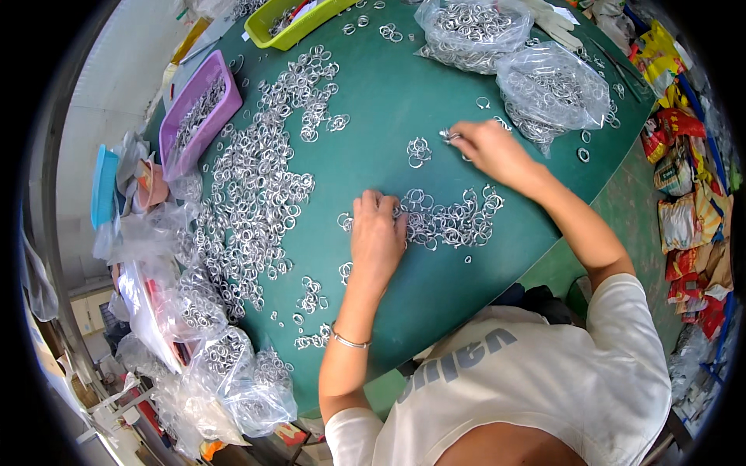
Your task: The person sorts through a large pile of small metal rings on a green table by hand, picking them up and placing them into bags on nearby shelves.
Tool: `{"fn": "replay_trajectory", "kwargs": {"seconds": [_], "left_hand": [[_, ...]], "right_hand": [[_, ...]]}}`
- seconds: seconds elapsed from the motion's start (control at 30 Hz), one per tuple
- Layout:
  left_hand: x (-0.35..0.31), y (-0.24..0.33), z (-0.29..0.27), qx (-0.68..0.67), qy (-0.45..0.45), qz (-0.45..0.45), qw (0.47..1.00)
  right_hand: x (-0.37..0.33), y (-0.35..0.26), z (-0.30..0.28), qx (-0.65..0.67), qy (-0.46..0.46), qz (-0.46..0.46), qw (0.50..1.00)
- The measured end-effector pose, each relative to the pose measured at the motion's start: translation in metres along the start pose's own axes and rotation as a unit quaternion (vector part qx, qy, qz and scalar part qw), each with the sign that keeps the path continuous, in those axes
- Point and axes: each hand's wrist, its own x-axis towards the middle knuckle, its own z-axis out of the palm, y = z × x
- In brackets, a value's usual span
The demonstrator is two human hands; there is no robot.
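Observation:
Silver metal rings lie all over the green tabletop. My left hand (378,231) rests at the left end of a loose pile of rings (454,221), its fingers bent and its thumb against the nearest rings. What is under those fingertips is hidden. Farther off and to the right, my right hand (491,151) pinches a few silver rings (448,136) between thumb and fingers, just above the table. A small cluster of rings (419,152) lies to the left of that pinch.
A large heap of rings (249,182) spreads along the left. Beyond it stand a purple basket (225,109) and a yellow-green basket (260,35). Clear bags of rings (556,89) sit at the far right, more bags (249,388) at the near left. Coloured packages (684,210) line the right.

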Motion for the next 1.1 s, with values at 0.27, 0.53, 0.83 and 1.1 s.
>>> {"fn": "replay_trajectory", "kwargs": {"seconds": [0.27,0.53,0.83,1.1], "left_hand": [[-0.020,-0.024,-0.008,0.050,0.095,-0.113,0.988],[-0.069,-0.025,-0.034,-0.053,-0.044,-0.134,0.989],[-0.072,0.000,-0.023,-0.621,0.042,-0.272,0.734],[-0.088,-0.004,-0.020,-0.576,0.049,-0.232,0.782]], "right_hand": [[-0.006,0.003,-0.030,0.194,-0.045,0.136,0.970],[-0.015,-0.005,-0.014,-0.175,0.018,0.116,0.977],[-0.037,-0.069,0.017,0.347,-0.210,0.178,0.896],[-0.047,-0.064,0.038,-0.002,-0.063,-0.054,0.997]]}}
